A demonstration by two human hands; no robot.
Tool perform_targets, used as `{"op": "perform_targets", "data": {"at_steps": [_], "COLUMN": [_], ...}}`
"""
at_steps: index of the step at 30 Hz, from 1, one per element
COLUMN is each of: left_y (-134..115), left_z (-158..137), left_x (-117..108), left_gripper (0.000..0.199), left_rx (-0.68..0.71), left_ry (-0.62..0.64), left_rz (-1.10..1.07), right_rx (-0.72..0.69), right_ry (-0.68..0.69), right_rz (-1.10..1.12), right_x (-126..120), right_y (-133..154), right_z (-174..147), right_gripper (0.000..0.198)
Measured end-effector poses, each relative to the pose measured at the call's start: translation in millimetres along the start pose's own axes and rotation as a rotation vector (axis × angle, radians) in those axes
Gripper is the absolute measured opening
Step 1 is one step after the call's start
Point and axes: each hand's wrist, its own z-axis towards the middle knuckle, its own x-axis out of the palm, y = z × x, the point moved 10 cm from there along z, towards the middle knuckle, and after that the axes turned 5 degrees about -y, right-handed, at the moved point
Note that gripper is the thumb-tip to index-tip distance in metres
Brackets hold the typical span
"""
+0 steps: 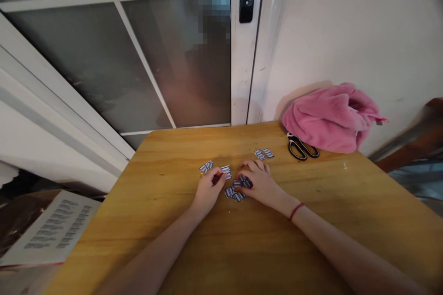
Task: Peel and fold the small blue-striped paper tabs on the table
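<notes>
Near the middle of the table, my left hand point(208, 190) is closed in a pinch on the edge of a small white card with blue bars point(226, 171). My right hand point(260, 180), with a red string round its wrist, curls its thumb and fingers about several similar cards point(244, 181). Just below these lies a loose heap of cards point(235, 193), overlapping at various angles. A few more cards point(206, 166) rest beyond my left hand. Two cards point(263, 153) lie side by side past my right fingertips.
Black-handled scissors point(303, 147) lie at the back right of the wooden table point(277, 249), partly under a pink plush cloth item point(328, 117). A framed glass door point(180, 55) and white wall point(346, 23) stand behind. An open cardboard box point(51, 230) is at the left.
</notes>
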Motion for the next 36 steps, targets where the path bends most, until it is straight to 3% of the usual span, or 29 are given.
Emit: {"op": "perform_targets", "data": {"at_steps": [4,13,22,36], "left_y": [-1,0,-2,-2], "left_z": [0,1,0,-3], "left_x": [1,5,9,15], "left_gripper": [0.019,0.02,0.024,0.023], "left_rx": [-0.005,0.006,-0.007,-0.027], "left_ry": [0.01,0.042,0.077,0.141], "left_rz": [-0.017,-0.004,0.006,-0.08], "right_rx": [0.032,-0.067,-0.092,-0.016], "right_ry": [0.014,-0.036,-0.148,-0.146], "right_rz": [0.074,0.114,0.353,0.56], "right_x": [3,-10,-22,-16], "right_y": [0,18,18,11], "right_z": [2,3,4,1], "right_gripper": [0.018,0.007,0.006,0.017]}}
